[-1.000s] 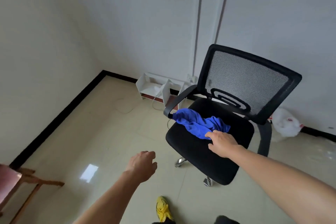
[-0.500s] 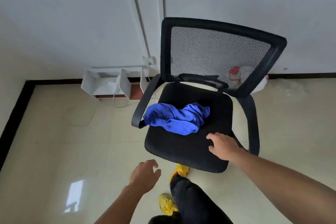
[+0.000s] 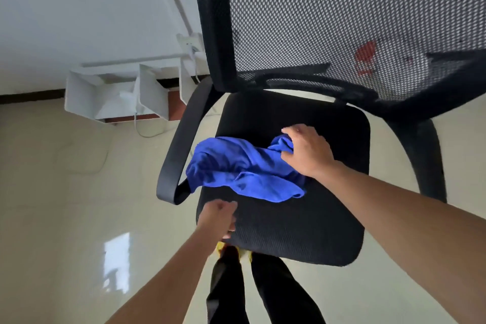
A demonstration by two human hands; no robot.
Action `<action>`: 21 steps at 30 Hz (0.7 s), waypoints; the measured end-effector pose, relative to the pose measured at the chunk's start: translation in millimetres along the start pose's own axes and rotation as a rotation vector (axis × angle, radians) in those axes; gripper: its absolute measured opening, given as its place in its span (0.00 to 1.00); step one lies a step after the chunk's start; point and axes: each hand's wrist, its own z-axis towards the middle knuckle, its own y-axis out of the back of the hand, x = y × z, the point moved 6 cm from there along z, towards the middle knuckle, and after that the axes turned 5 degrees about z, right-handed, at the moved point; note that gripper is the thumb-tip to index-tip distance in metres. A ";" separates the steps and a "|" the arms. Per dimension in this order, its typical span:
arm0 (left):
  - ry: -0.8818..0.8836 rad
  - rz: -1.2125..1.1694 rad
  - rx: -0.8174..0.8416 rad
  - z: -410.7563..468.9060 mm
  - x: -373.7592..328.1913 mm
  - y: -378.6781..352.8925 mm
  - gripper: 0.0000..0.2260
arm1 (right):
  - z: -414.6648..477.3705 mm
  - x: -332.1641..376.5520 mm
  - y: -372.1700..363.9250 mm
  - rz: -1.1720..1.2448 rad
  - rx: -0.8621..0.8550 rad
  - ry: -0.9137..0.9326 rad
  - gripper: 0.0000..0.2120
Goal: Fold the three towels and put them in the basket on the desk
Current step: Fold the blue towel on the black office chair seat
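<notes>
At the near edge of the seat, the left hand (image 3: 219, 217) curls half closed on the front left corner of the office chair (image 3: 289, 218), holding nothing. Just beyond, one crumpled blue towel (image 3: 236, 168) lies on the seat beside the left armrest (image 3: 181, 144). The right hand (image 3: 307, 154) is closing on the towel's far end. One white shelf unit (image 3: 105, 97) lies on the floor by the wall.

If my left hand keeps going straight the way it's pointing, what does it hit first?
Most likely the blue towel. The left hand sits at the front edge of the chair seat, knuckles aimed up at the towel's near fold, with only bare seat between. Depth is hard to judge.
</notes>
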 end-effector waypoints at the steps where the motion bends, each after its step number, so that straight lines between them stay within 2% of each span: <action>1: 0.056 -0.068 -0.009 13.1 -2.0 -2.3 0.10 | 7.5 -0.6 -6.8 -0.019 -0.002 0.029 0.27; 4: 0.162 -0.260 -0.007 50.4 -4.2 -10.9 0.13 | 16.3 -15.8 -37.0 -0.035 0.037 0.039 0.31; 8: 0.224 -0.513 0.122 90.5 -3.0 -26.5 0.19 | -15.5 -53.3 -67.5 -0.070 -0.029 -0.124 0.24; 10: 0.231 -0.535 0.079 102.8 -5.5 -26.8 0.18 | -49.9 -71.0 -78.4 0.028 -0.036 -0.275 0.22; 13: 0.202 -0.527 0.008 108.5 -11.7 -28.6 0.12 | -115.5 -86.6 -102.0 0.078 0.072 -0.482 0.21; 15: 0.175 -0.519 -0.008 106.0 -15.2 -28.1 0.12 | -151.1 -86.5 -114.7 0.068 0.151 -0.559 0.21; 18: 0.123 -0.465 -0.043 101.1 -17.4 -19.0 0.11 | -161.9 -80.4 -113.6 -0.038 0.150 -0.533 0.22; 20: 0.100 -0.428 -0.095 99.6 -16.5 -6.9 0.11 | -141.6 -72.1 -100.3 -0.076 0.058 -0.441 0.23; 21: 0.094 -0.407 -0.120 100.1 -14.8 -0.6 0.11 | -129.1 -65.4 -95.5 -0.010 0.007 -0.410 0.24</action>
